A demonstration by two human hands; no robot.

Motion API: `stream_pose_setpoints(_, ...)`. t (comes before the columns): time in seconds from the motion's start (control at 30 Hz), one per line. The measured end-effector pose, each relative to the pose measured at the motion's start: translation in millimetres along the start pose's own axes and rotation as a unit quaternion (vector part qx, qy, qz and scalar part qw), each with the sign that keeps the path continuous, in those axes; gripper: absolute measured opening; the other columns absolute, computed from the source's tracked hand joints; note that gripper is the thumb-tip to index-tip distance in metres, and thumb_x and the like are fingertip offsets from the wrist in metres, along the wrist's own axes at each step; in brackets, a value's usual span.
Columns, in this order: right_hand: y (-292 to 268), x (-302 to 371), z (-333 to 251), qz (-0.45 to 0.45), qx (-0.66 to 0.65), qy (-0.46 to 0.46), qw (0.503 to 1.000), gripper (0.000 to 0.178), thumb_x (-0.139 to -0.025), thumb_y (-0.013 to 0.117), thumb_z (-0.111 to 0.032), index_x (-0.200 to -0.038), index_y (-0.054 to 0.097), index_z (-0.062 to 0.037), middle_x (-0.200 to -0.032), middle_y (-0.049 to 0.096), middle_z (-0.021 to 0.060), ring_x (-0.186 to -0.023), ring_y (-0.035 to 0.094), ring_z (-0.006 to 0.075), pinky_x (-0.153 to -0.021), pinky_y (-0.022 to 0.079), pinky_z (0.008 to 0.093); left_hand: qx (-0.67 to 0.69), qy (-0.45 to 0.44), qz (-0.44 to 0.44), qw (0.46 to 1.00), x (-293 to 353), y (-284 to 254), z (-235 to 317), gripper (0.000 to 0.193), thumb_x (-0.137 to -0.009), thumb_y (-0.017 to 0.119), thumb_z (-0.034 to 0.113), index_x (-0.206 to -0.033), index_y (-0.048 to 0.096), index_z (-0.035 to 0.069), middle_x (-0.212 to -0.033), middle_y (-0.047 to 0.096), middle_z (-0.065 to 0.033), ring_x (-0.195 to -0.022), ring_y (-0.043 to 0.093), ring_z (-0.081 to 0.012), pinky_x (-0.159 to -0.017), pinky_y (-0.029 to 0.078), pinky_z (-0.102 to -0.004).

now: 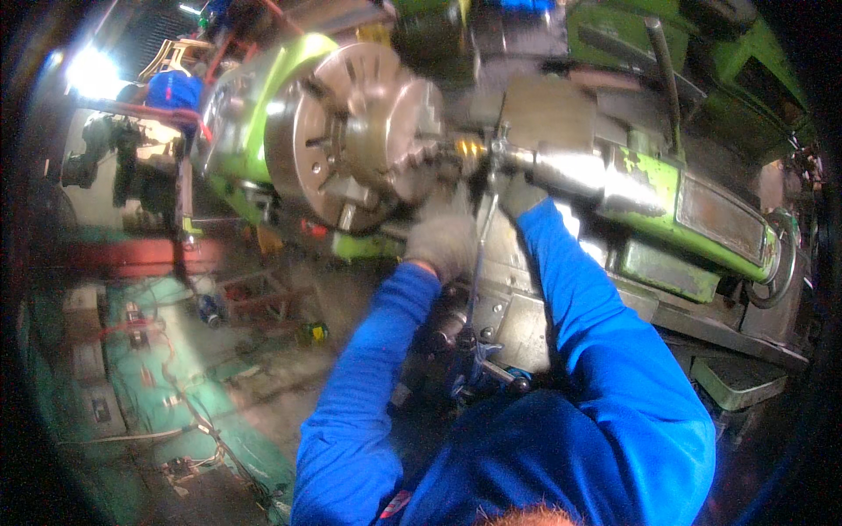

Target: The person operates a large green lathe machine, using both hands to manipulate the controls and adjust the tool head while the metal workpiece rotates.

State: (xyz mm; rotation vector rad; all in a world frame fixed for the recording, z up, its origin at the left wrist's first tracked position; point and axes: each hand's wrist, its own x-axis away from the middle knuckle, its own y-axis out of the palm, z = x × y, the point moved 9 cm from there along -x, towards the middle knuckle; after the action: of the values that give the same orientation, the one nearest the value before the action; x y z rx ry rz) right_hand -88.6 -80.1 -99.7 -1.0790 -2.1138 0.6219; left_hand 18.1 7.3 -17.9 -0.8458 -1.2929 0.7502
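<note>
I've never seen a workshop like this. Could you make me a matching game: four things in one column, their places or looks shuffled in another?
Column one:
1. Left hand
2. Thin metal bar
3. Slotted round disc
4. Handwheel

Column two:
A. At the right end of the green housing
B. Greyish-gloved and blurred
C. Bare metal, up and to the left of both hands
D. Slanting between the blue sleeves

Pairs: 1-B, 2-D, 3-C, 4-A
</note>
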Motion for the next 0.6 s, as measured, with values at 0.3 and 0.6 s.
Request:
stream_pose_setpoints(0.3, 20.3, -12.1, 17.0, 0.009, 0.03, -0.086, 0.996, 0.06, -0.104, 0.044, -0.048, -0.137, 0.049, 0.0024, -0.117, 0.064, 0.0383, -0.107, 0.063, 0.0546, -0.097, 0.051, 0.0558, 0.004, -0.015, 0.016, 1.0, 6.0, -11.2, 3.2, 0.025, -0.091, 0.057, 0.017, -0.098, 0.079, 0.005, -0.105, 0.075, -0.0209, -0.097, 0.074, -0.0385, -0.083, 0.06, -0.0472)
stream_pose_setpoints(0.6, -6.8, 17.3, 12.8, 0.136, -0.164, 0.009, 0.977, 0.046, -0.105, 0.048, -0.041, -0.12, 0.055, 0.0017, -0.111, 0.067, 0.0338, -0.109, 0.064, 0.0517, -0.092, 0.051, 0.0565, 0.015, -0.003, 0.027, 1.0, 2.0, -10.8, 4.7, 0.027, -0.091, 0.057, 0.018, -0.1, 0.079, 0.006, -0.108, 0.074, -0.021, -0.098, 0.073, -0.0387, -0.085, 0.059, -0.0477)
